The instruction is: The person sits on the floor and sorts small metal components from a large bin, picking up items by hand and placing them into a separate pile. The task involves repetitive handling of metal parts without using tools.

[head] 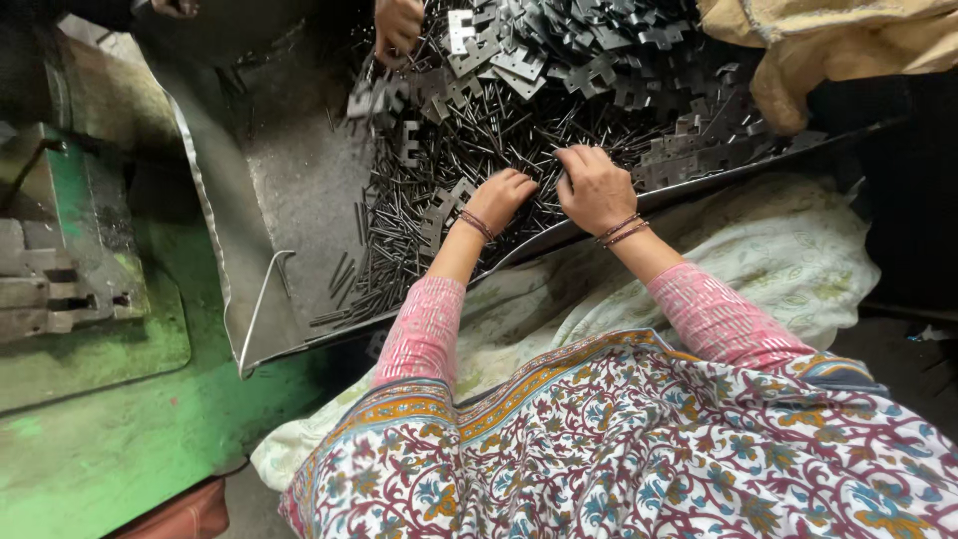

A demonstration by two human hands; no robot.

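A: Now, item one: where do your hands sit?

B: Your left hand lies palm down on the heap of thin metal pins, fingers curled into them. Your right hand is just beside it, fingers bent down into the same heap; whether either one is pinching a pin, I cannot tell.

A: Item two: the pins' lie?

B: Mixed. Their long axes cross every way, many running diagonally down toward the tray's near-left corner, where loose ones trail off.

A: Item three: surroundings?

B: Notched flat metal plates piled at the far side, some mixed among the pins. Another person's hand touches that pile at the top. A tan sack stands far right, a green machine left, pale cloth under your forearms.
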